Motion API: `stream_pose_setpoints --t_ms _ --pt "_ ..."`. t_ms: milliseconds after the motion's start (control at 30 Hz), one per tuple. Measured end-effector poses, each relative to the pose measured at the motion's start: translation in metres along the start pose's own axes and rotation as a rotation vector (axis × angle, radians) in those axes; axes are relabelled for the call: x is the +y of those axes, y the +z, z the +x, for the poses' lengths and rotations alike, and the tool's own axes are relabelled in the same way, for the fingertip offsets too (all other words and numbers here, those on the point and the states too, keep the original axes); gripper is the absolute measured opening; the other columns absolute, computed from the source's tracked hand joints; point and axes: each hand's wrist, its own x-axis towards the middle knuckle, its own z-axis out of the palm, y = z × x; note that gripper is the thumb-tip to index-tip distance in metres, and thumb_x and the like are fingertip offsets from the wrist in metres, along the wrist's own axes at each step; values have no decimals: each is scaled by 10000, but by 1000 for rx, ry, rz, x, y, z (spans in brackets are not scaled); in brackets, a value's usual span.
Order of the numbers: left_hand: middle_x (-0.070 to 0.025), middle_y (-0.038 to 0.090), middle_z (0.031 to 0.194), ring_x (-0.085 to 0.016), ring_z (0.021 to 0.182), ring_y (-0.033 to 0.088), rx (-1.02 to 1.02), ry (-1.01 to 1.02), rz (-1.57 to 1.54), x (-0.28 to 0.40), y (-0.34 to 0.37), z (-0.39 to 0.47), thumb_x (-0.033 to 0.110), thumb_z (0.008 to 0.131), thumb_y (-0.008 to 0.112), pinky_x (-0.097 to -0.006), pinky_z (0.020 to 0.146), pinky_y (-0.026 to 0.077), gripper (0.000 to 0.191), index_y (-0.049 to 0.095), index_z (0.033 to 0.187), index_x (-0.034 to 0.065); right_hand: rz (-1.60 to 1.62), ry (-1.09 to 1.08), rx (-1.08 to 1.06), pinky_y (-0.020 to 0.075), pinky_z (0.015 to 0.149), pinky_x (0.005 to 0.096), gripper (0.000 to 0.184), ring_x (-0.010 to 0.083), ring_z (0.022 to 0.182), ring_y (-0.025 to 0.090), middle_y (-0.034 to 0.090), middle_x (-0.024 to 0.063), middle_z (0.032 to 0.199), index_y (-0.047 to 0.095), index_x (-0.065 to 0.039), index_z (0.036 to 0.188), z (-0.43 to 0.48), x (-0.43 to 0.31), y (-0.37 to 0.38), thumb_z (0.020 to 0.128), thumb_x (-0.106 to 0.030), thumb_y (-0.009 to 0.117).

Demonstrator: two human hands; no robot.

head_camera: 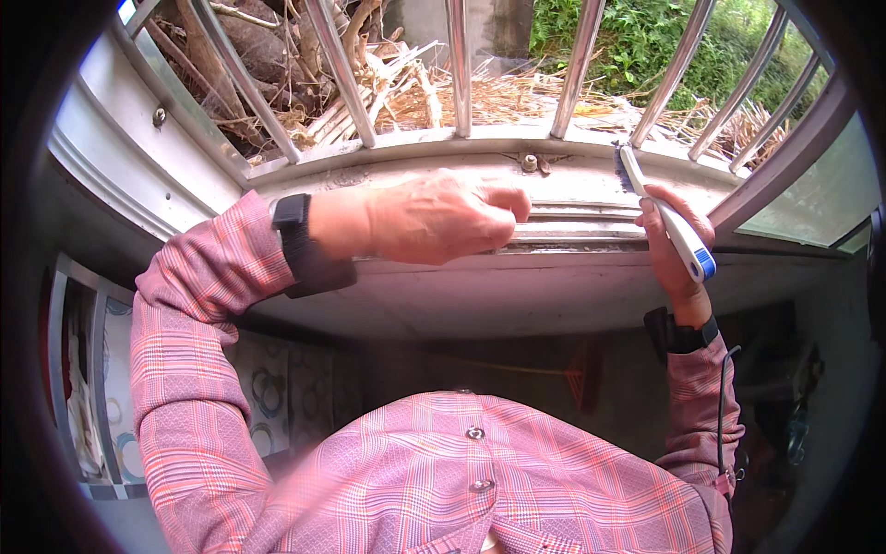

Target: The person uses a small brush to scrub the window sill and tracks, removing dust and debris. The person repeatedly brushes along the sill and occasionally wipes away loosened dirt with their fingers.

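My right hand (666, 246) grips a white plastic brush (682, 235) with a blue handle end. Its dark bristles face left, over the right part of the white window sill (588, 179), close to the metal bars. Over the sill's left-middle part, my left hand (439, 216) has its back turned up and its fingers curled. Whether anything is inside those fingers is hidden. Just right of the left hand run the grooves of a sliding-window track (578, 225), with dark dirt along them. Both wrists wear black bands.
Upright metal bars (458, 76) stand beyond the sill. A bolt (529, 163) sticks up near their base. Dry stalks (484, 100) and logs lie outside. At right is a glass pane (813, 197); at lower left, a rack with circle-patterned panels (266, 388). A red broom-like head (585, 381) lies below.
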Motion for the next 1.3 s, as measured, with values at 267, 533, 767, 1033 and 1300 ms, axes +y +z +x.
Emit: stream_pose_setpoints --t_ms 267,533,767,1033,1300 --pt "-76 614 862 -255 814 637 -64 -427 842 -37 -51 -38 183 894 671 -373 706 543 182 608 792 46 2 -68 -36 520 669 265 204 135 702 654 686 96 793 716 5 1047 3 -6 -1 845 12 688" --pt "-82 611 1060 -274 931 622 6 -201 83 0 -37 -17 108 805 755 -384 791 527 247 705 1046 129 -6 -91 -30 527 698 287 196 176 735 670 693 123 837 711 13 1033 3 -5 -4 838 18 688" --pt "-105 582 1116 -319 971 589 -170 -77 70 11 -14 7 64 810 682 -422 819 508 198 651 997 117 12 -111 -48 534 710 295 200 191 751 682 701 132 854 710 14 1031 3 -6 -5 832 21 693" --pt "-119 580 1126 -327 997 593 -135 -70 -56 5 -4 9 47 853 649 -420 830 507 75 579 874 64 -18 -128 -38 535 707 299 196 204 747 684 699 131 850 714 8 1015 4 -6 -5 821 25 693" --pt "-84 610 1111 -256 1006 628 116 -211 94 -18 -28 -12 48 871 690 -354 848 525 98 595 853 61 -33 -127 -25 536 715 306 189 217 755 684 700 138 859 716 8 1006 4 -7 -5 819 27 693"
